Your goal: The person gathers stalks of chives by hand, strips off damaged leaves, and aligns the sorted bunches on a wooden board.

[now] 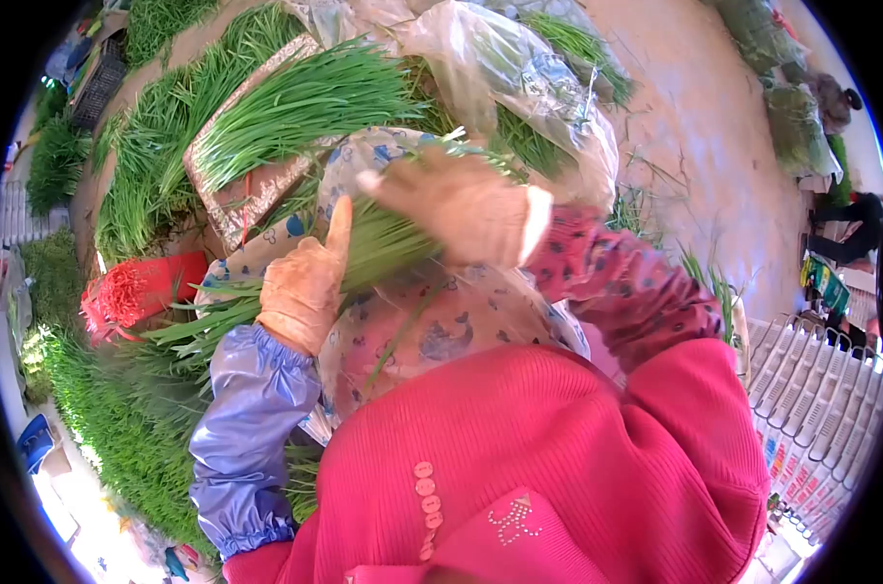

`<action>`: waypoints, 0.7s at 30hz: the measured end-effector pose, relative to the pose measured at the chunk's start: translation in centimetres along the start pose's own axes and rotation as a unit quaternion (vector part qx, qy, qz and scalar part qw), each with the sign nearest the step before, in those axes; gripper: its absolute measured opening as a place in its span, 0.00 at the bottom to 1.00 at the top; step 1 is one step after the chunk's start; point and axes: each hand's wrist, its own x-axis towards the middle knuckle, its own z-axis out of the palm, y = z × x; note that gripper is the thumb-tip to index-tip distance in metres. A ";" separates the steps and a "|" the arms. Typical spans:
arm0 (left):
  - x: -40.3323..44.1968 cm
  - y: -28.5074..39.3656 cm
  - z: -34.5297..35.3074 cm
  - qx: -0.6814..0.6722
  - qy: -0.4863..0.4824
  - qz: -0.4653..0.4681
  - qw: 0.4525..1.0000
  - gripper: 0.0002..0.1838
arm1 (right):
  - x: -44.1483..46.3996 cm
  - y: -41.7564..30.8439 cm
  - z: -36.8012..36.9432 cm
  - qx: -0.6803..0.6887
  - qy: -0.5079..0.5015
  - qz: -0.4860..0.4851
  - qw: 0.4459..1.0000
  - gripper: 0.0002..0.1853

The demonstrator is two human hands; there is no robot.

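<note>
My left hand [307, 282], in a pale glove, is wrapped round a bunch of long green stalks [383, 243] lying across my lap, its thumb pointing up. Above the same bunch is my right hand [461, 204], also gloved and smeared by motion, so its fingers are unclear. A patterned plastic apron [451, 316] covers my lap under the stalks. Just beyond, a neat pile of green stalks [305, 107] rests on a speckled board [266, 200].
Loose greens [135, 185] lie at the left, near a red bundle of ties [120, 297]. A clear plastic bag [509, 58] with greens stands ahead. Metal racks [811, 409] are at the right. A person [855, 229] is partly visible at the far right.
</note>
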 end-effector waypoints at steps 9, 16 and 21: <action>0.4 0.5 2.6 0.213 0.253 0.004 0.944 0.48 | -9.6 5.4 3.0 0.018 0.045 0.264 0.963 0.18; -0.8 -0.4 3.3 0.215 0.185 -0.031 0.958 0.48 | -19.7 13.6 9.6 0.062 0.058 0.460 0.884 0.18; -0.8 -0.4 3.0 0.231 0.227 -0.018 0.946 0.49 | -19.1 12.2 6.4 0.066 0.016 0.399 0.915 0.18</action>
